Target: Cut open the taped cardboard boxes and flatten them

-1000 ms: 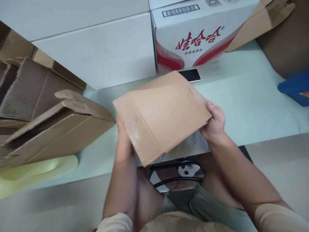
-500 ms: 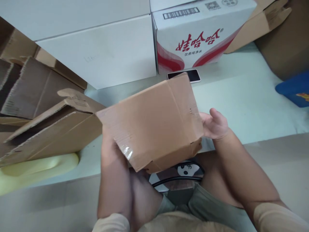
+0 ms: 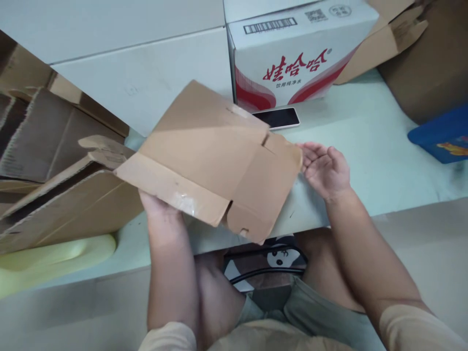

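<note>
A brown cardboard box (image 3: 204,141), folded flat with creased flaps and a strip of clear tape, is held tilted above the table in front of me. My left hand (image 3: 159,204) grips it from beneath at the lower left edge, its fingers mostly hidden under the cardboard. At the right edge, my right hand (image 3: 325,170) is open, palm up, with outstretched fingertips at the end flap. Whether those fingertips press on the flap is hard to tell.
The pale green table (image 3: 365,161) bears a large white box (image 3: 146,78), a white-and-red carton (image 3: 292,73) and a phone (image 3: 280,118). More folded cardboard (image 3: 76,204) stands left, above a yellow object (image 3: 73,253). A blue container (image 3: 442,136) is at the right.
The cardboard box has turned and flattened, its far corner swinging up and left and its flap end facing right. My left hand has risen; my right hand has opened out further.
</note>
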`<action>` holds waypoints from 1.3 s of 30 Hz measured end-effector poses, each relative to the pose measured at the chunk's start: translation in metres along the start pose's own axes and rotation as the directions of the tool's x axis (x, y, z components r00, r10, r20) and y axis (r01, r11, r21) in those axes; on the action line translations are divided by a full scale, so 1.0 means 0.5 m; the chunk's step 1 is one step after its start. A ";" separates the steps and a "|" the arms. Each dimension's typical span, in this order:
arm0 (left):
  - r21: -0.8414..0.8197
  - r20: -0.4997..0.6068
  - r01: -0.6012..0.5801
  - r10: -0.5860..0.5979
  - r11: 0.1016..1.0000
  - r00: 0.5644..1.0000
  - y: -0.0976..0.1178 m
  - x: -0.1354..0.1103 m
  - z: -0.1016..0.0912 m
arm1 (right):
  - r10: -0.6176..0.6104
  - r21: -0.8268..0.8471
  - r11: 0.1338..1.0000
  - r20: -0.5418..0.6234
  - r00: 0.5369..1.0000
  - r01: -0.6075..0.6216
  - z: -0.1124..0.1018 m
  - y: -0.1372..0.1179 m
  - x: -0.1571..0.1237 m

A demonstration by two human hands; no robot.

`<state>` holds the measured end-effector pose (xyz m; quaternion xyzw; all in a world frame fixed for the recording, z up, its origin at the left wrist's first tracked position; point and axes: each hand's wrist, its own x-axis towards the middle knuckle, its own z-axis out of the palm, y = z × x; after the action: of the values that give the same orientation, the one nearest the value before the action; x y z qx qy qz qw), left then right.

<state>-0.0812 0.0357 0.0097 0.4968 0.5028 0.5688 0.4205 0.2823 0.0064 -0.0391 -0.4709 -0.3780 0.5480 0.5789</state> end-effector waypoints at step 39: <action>-0.632 -0.013 0.155 -0.210 0.759 0.978 0.009 -0.023 0.014 | -0.184 -0.074 0.982 -0.121 0.975 0.176 0.053 -0.118 -0.074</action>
<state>-0.0722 0.0248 0.0127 0.2527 0.3475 0.6802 0.5939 0.2692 -0.0244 0.0277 -0.4868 -0.3985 0.4499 0.6339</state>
